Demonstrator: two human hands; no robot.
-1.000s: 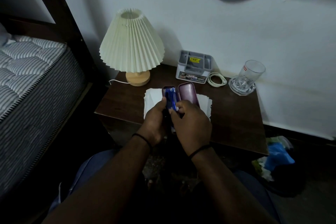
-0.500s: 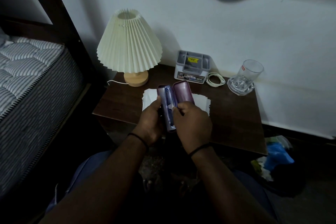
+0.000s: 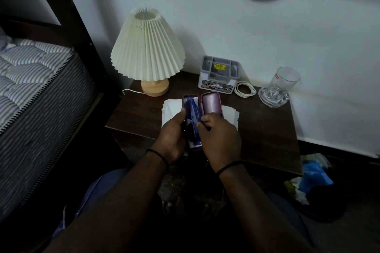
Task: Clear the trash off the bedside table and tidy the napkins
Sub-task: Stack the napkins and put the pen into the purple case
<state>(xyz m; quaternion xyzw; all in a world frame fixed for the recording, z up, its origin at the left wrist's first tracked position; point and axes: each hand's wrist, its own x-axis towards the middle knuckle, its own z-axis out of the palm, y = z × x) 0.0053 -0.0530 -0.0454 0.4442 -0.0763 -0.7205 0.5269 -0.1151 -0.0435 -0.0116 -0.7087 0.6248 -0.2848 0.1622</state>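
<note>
An open purple glasses case (image 3: 211, 104) is held over the front of the dark wooden bedside table (image 3: 267, 133). Blue glasses (image 3: 192, 113) lie in its left half. My left hand (image 3: 172, 135) grips the case's left side from below. My right hand (image 3: 220, 139) curls over the lid side, fingertips pinching at the glasses' frame. White napkins (image 3: 170, 109) lie spread on the table under the case, partly hidden by both hands.
A pleated cream lamp (image 3: 147, 51) stands at the table's back left. A grey organiser box (image 3: 219, 77), a coiled white cable (image 3: 244, 89) and a glass (image 3: 282, 81) on a clear coaster line the wall. A mattress (image 3: 30, 80) is left; bagged trash (image 3: 312, 176) lies on the floor right.
The open case has stayed in both hands over the napkins. My right fingers have shifted on the glasses inside it, and the glasses sit slightly differently in the case.
</note>
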